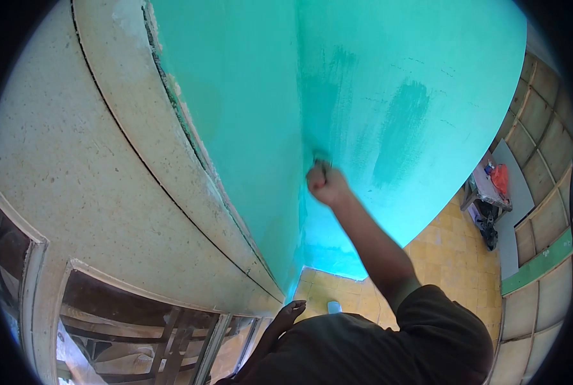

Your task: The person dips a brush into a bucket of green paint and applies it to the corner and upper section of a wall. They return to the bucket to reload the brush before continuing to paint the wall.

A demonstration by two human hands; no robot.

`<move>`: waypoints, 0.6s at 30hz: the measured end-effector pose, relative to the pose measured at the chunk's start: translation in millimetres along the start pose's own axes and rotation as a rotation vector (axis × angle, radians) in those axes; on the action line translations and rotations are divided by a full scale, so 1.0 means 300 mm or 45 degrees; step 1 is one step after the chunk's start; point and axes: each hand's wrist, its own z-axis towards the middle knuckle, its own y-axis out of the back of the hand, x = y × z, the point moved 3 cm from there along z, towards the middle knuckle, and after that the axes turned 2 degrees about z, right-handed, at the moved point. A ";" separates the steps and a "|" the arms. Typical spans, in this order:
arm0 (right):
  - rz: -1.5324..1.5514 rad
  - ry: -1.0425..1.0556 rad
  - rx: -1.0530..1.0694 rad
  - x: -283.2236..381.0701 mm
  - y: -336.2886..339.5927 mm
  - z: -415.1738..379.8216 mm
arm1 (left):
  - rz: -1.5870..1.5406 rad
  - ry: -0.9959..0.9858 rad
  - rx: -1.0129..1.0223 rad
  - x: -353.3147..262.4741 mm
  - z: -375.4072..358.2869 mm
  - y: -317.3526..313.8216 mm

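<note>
My right hand (328,185) is closed around the handle of a paintbrush, its arm stretched forward. The dark, slightly blurred bristles of the paintbrush (322,156) are at the turquoise wall (460,122), close to the inner corner. Darker strokes of wet-looking paint (402,122) show on this wall, some beside the corner and a patch farther right. Low beside my body, near the foot of the corner, hangs my left hand (291,311), its fingers loosely apart and nothing visible in them.
On my left are a speckled cream wall panel (107,147) and glass-paned frames (139,321). Yellow floor tiles (453,250) lie below, with a small pale object (334,307) near my body. At right, a low table (488,179) bears a red-orange bag (499,179); a black bag (487,231) hangs below.
</note>
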 end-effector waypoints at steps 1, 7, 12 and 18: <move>-0.030 -0.009 0.130 0.025 -0.124 -0.035 | -0.025 0.000 0.017 0.008 0.001 -0.004; -0.977 0.793 0.930 0.074 -0.715 -0.362 | -0.048 0.017 0.010 0.001 -0.005 0.000; -1.016 0.819 0.784 0.162 -0.665 -0.258 | -0.065 0.019 -0.014 0.010 0.004 0.005; -1.190 0.814 0.019 0.125 0.106 0.014 | -0.087 0.023 -0.079 -0.010 -0.007 0.022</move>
